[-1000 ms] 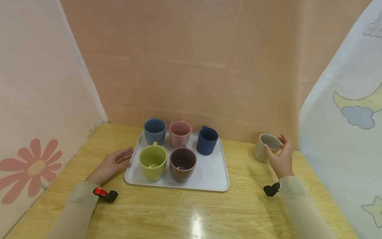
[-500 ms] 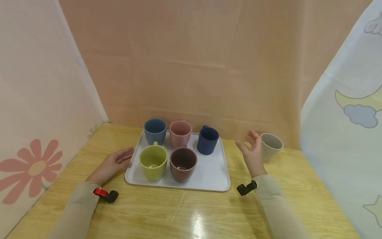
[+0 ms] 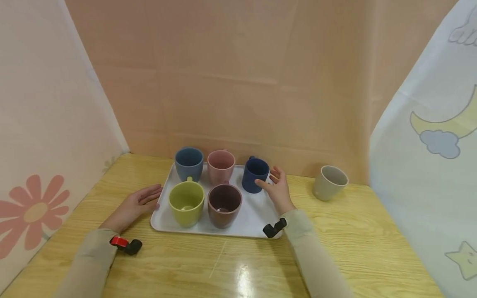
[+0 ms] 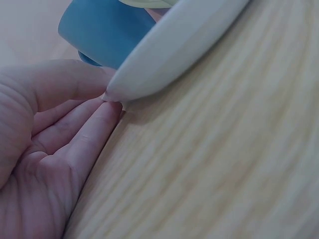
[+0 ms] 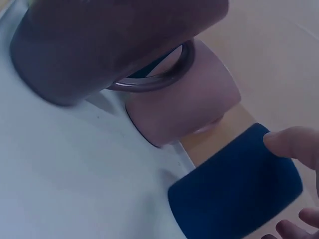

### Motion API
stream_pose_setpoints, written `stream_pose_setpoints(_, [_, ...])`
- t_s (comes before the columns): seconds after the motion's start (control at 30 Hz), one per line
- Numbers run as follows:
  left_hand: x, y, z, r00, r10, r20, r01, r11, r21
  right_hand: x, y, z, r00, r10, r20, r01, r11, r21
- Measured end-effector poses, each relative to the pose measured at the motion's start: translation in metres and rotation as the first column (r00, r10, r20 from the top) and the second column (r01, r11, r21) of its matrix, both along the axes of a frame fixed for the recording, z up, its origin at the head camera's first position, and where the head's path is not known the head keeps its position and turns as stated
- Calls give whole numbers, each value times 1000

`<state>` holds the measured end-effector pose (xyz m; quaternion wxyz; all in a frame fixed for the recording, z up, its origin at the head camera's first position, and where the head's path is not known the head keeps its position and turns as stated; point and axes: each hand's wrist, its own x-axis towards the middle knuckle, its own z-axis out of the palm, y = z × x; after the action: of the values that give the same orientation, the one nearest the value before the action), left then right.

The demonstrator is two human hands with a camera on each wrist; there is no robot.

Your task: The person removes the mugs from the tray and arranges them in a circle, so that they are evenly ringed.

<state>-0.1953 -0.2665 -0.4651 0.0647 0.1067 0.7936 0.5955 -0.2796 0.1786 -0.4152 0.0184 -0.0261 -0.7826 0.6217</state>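
Note:
My left hand (image 3: 130,209) is at the left edge of a white tray (image 3: 257,217). In the left wrist view its thumb and fingertips meet at the tray's rim and pinch it. My right hand (image 3: 278,192) is at the right side of a dark blue mug (image 3: 250,182) on the tray. Its thumb overlaps the mug's near side; in the right wrist view the thumb tip lies against the mug near its mouth, and the other fingers show apart from it. A light blue mug (image 3: 188,167), pink mug (image 3: 220,169), yellow-green mug (image 3: 186,207) and brown mug (image 3: 223,209) stand upright on the tray.
A beige cup (image 3: 326,186) stands on the wooden table (image 3: 346,236) to the right of the tray. An orange-tan sheet (image 3: 231,103) hangs behind the table. Printed white cloths (image 3: 413,178) flank both sides.
My right hand has let go of the beige cup and moved left to the dark blue mug. The left hand keeps its place at the tray. The head view has shifted slightly.

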Motion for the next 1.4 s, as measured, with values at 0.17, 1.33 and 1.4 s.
stream_pose_setpoints(0.17, [0, 2, -3, 1000, -5, -5, 5, 999, 40, -6, -11, -7, 1000, -14, 8, 14, 999, 30])
stream_pose_setpoints(1.33, [10, -9, -6, 1000, 7, -11, -6, 999, 35, -4, -29, -13, 993, -88, -73, 97, 987, 126])
stream_pose_setpoints(1.4, [10, -9, -5, 1000, 8, -7, -8, 999, 42, -2, -27, -12, 994, -84, -76, 95, 983, 154])
